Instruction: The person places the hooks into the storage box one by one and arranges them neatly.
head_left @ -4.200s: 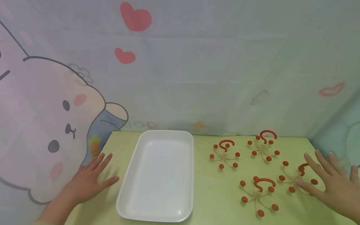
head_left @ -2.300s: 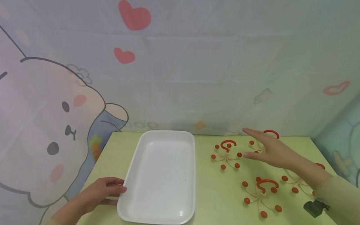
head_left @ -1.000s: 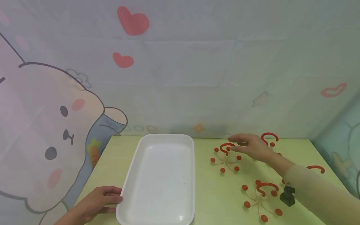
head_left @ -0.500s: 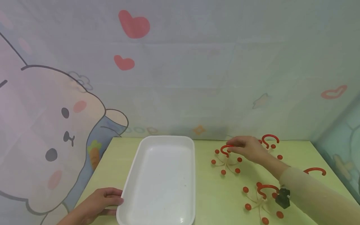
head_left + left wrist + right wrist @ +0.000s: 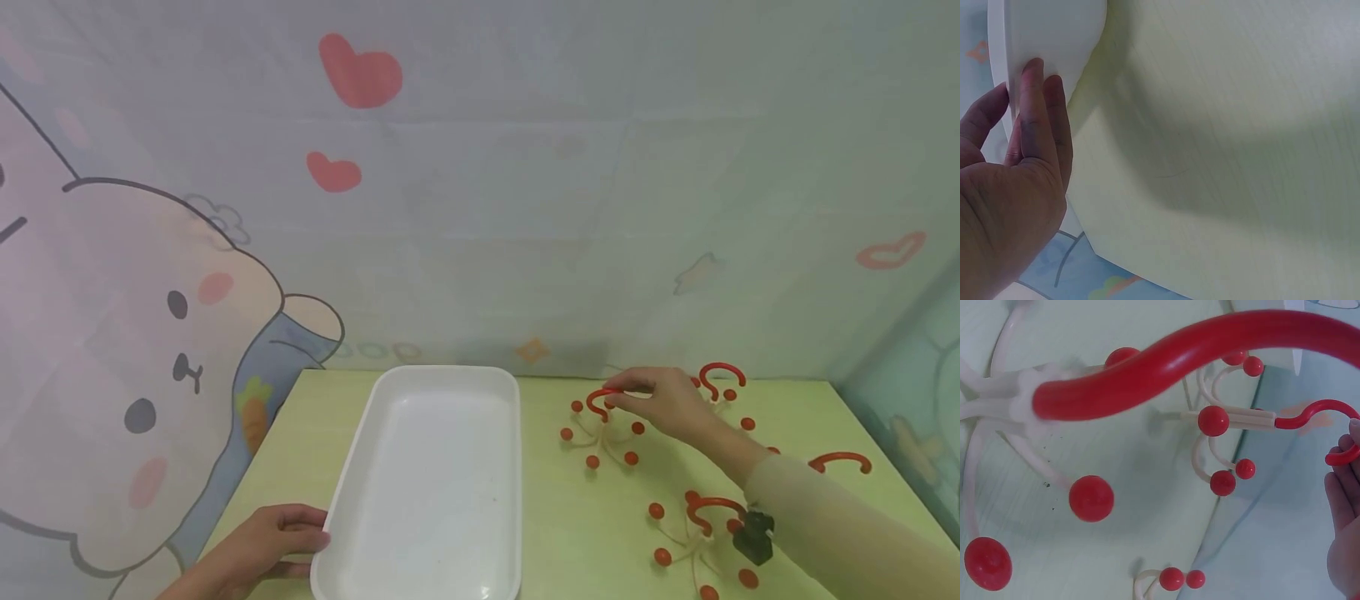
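Observation:
My left hand (image 5: 266, 542) is at the left rim of a white rectangular tray (image 5: 513, 475). In the left wrist view its thumb meets the rim while long fingers (image 5: 1038, 119) lie along the outer wall. To the tray's right stands a scalp massager (image 5: 602, 429) with cream prongs, red ball tips and a curved red handle. My right hand (image 5: 671, 404) pinches the free end of that handle between thumb and fingers. The right wrist view shows this grip on the hook (image 5: 1313, 407), and the ball-tipped prongs reach toward the tabletop.
Three similar massagers stand nearby: one behind (image 5: 722, 367) my right hand, one in front (image 5: 701, 542), and one at the right (image 5: 840, 457), mostly hidden by my sleeve (image 5: 825, 521). A patterned cloth (image 5: 480, 200) rises behind the pale green table (image 5: 555, 517).
My right hand has come in from the far right and now grips the far-left massager's handle. My left hand has moved down onto the tray's left rim.

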A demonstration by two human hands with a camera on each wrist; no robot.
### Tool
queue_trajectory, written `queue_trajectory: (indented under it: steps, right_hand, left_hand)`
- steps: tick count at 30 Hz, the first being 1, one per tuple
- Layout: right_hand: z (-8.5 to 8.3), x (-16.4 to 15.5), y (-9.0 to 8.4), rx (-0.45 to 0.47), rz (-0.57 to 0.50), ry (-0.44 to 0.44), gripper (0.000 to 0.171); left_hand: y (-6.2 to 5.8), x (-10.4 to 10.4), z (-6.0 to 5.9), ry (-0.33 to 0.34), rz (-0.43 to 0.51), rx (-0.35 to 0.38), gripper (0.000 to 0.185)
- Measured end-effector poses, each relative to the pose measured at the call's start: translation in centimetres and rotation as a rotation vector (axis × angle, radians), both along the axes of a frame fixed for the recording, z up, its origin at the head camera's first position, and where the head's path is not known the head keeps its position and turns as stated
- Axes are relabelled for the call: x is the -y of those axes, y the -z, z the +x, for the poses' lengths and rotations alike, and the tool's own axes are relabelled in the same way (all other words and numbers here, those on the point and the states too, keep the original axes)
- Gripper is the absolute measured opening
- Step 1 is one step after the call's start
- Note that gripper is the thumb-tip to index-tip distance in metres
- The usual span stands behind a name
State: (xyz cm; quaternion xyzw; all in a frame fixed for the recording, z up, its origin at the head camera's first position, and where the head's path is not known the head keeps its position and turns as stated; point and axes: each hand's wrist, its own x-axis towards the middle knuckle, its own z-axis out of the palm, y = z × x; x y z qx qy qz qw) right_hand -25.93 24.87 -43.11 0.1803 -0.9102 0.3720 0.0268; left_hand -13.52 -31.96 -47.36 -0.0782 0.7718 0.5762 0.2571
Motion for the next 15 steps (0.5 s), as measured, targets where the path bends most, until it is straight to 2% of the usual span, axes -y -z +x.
queue_trajectory:
  steps: [7, 15]
  right_hand:
    - [0.4, 0.5, -1.2, -0.099, 0.026, 0.012, 0.021]
    - [0.9, 2.1, -3.4, -0.216, 0.025, -0.029, 0.019]
  left_hand:
    - [0.1, 0.2, 0.2, 0.013, 0.012, -0.011, 0.049]
    - [-0.1, 0.0, 0.0, -0.010, -0.017, 0.004, 0.047]
